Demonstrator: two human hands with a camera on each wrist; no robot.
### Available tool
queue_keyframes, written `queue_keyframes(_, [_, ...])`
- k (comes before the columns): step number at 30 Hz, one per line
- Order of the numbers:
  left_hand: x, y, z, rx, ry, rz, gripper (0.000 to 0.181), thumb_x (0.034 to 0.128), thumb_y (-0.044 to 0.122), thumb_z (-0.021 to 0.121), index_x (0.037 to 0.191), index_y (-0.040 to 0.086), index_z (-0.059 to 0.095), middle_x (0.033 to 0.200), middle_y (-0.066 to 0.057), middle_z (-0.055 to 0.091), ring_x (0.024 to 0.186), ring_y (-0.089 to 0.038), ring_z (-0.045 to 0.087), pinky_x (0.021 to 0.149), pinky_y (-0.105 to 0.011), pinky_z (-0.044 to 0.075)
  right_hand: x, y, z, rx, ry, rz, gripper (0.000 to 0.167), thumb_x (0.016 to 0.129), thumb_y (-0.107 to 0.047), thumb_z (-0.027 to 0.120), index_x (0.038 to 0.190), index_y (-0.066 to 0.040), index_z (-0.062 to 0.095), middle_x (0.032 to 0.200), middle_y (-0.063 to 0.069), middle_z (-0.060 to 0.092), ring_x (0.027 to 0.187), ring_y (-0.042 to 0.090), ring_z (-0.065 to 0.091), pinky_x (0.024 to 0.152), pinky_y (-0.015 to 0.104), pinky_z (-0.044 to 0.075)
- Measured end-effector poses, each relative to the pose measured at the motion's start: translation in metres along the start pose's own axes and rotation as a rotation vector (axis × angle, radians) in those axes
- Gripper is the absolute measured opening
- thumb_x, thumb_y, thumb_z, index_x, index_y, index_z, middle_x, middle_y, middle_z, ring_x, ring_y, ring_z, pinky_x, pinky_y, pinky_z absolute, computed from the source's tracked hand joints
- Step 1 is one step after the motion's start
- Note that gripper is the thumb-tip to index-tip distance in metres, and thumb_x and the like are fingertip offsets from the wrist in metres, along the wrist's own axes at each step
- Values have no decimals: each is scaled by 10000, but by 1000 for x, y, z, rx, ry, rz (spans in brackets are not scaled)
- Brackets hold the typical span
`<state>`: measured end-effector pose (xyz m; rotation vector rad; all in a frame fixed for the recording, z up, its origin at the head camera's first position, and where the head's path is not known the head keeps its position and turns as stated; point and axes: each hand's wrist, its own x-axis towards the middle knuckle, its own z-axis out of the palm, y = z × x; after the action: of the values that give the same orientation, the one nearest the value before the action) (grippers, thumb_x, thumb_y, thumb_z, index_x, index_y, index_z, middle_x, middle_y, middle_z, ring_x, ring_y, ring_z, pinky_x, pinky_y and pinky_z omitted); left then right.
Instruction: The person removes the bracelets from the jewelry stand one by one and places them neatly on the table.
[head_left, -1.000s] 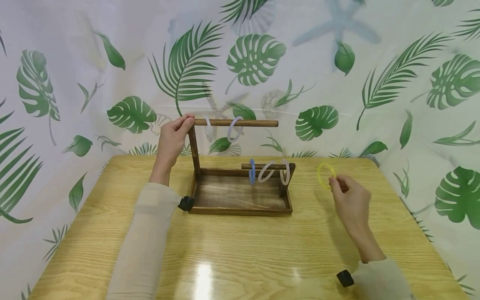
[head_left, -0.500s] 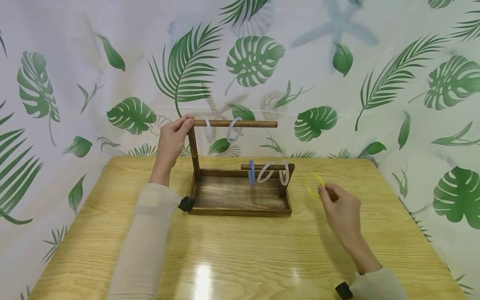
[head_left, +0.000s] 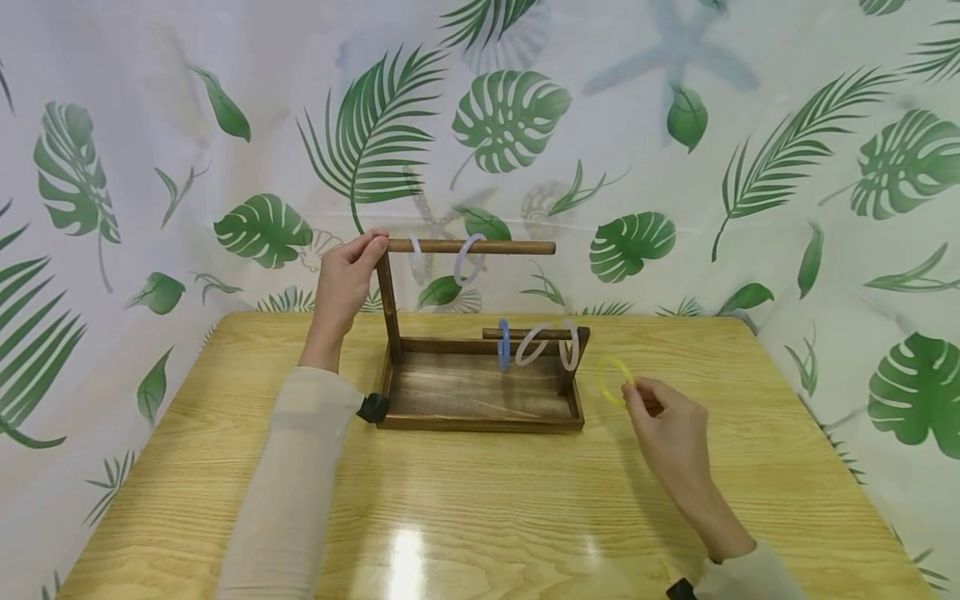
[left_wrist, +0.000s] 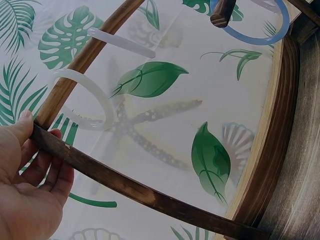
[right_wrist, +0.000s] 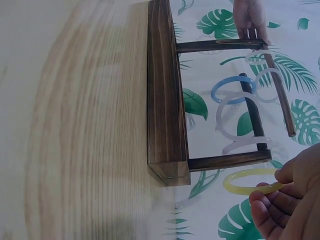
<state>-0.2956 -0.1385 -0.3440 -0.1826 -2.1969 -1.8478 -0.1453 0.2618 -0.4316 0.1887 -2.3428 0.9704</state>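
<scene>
My left hand (head_left: 341, 287) grips the top left corner of a wooden rack, where the upper bar (head_left: 517, 247) meets its post; the left wrist view shows thumb and fingers round that corner. A whitish ring (head_left: 417, 260) and a pale purple ring (head_left: 461, 268) hang on the upper bar. The lower bar carries a blue ring (head_left: 504, 345) and two pale rings, one slanted (head_left: 522, 353) and one by the post (head_left: 575, 348). Right of the rack my right hand (head_left: 675, 437) pinches a yellow ring (right_wrist: 235, 190) between thumb and fingers, apart from the rack.
The rack's shallow tray base (head_left: 480, 423) stands on the wooden table (head_left: 480, 500). Behind the table hangs a white cloth (head_left: 525, 196) with green leaf prints. A black wrist device (head_left: 372, 407) on the left sleeve is close to the tray's left edge.
My right hand has moved left and a little nearer the table's front with the yellow ring, closer to the rack. The left hand and the hanging rings look unmoved.
</scene>
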Motion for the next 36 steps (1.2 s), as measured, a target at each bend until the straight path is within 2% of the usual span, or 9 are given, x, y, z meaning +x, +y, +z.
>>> queue_keyframes(7, [0, -1, 0, 1, 4, 6, 415, 1061, 326, 615, 1370, 56, 678, 1426, -101, 624, 1351, -227, 547, 1131, -367, 436, -5, -8, 3, 28, -22, -3, 101, 969, -12, 709, 976, 64, 775, 784, 100, 745, 624, 158, 660, 554, 91, 486])
queue_keyframes(23, [-1, -1, 0, -7, 12, 0, 415, 1059, 316, 622, 1374, 50, 673, 1428, -106, 623, 1353, -230, 548, 1130, -361, 437, -15, -27, 15, 60, -83, -2, 52, 926, 41, 739, 956, 72, 767, 788, 101, 745, 634, 167, 670, 554, 120, 511])
queue_keyframes(36, [0, -1, 0, -21, 17, 4, 429, 1054, 321, 630, 1371, 36, 672, 1427, -103, 624, 1350, -229, 549, 1128, -360, 438, -21, -45, 29, 85, -139, -23, 62, 898, 42, 776, 958, 57, 776, 796, 99, 753, 644, 140, 686, 563, 211, 565])
